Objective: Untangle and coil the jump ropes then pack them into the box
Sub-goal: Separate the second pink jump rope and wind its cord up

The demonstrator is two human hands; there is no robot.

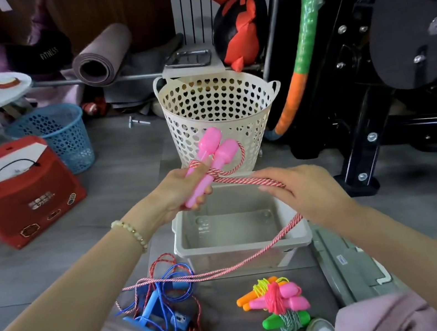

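Left hand (183, 187): grip curled round two pink plastic jump-rope handles (215, 148) — frame centre.
Right hand (300, 188): grip pinching red-white twisted rope (246, 182) over grey plastic box (243, 245).

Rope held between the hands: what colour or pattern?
The rope is a red-and-white twisted stripe, clearest in the head view.

- Single view, from a camera worn on the person's head, facing forward and down toward the floor (128, 158).
- Wide-angle lens; straight lines bend near the frame's edges.
- Left hand (181, 192) and right hand (303, 188) sit mid-frame, close to the lens, both gripping one jump rope (243, 180).
- The box (226, 250) lies just below them, slightly farther off.
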